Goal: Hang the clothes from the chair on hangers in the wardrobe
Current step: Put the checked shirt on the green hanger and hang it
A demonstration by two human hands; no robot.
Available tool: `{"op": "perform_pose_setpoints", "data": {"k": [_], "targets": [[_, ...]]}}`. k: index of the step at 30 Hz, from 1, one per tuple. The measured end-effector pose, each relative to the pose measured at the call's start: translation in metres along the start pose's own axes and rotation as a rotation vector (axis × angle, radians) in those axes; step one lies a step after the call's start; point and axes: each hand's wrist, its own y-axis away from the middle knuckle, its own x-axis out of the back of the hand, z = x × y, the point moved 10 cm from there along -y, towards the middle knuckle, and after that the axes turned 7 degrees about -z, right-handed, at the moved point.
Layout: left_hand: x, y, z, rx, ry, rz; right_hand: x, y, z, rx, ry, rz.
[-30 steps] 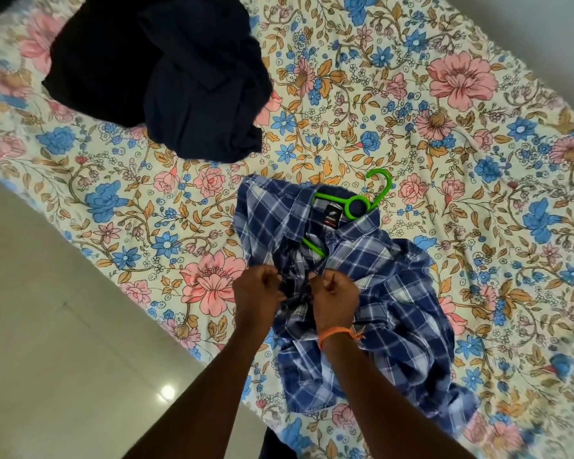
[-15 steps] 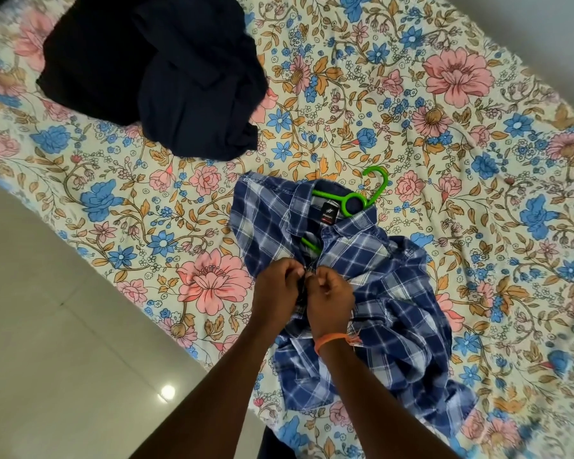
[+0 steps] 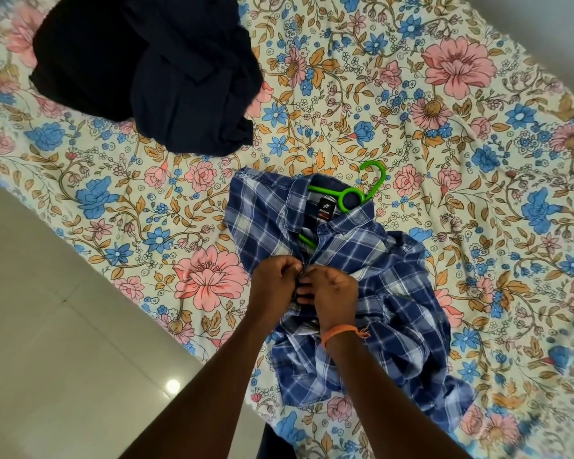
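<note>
Both hands, left hand (image 3: 274, 281) and right hand (image 3: 333, 288), pinch the blue plaid cotton shirt (image 3: 371, 276) placket closed over the green plastic hanger (image 3: 352, 198); risk: fingers slip, button stays unfastened.

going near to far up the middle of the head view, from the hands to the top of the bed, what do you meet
left hand and right hand pinching the plaid shirt front → black collar label → green hanger hook → bare floral bedsheet
</note>
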Motion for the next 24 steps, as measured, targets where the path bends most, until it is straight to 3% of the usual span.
{"op": "perform_pose_setpoints", "data": {"k": [6,14,24], "targets": [[0.005,0.002,0.002,0.037,0.047,-0.050,-0.006,-0.004,0.007,-0.112,-0.022,-0.052],[0.013,-0.002,0.001,0.073,0.016,-0.012,-0.004,-0.002,-0.003,-0.009,0.125,-0.023],[0.009,-0.010,0.006,0.103,-0.057,-0.020,-0.007,-0.005,0.001,-0.030,0.105,-0.036]]}}
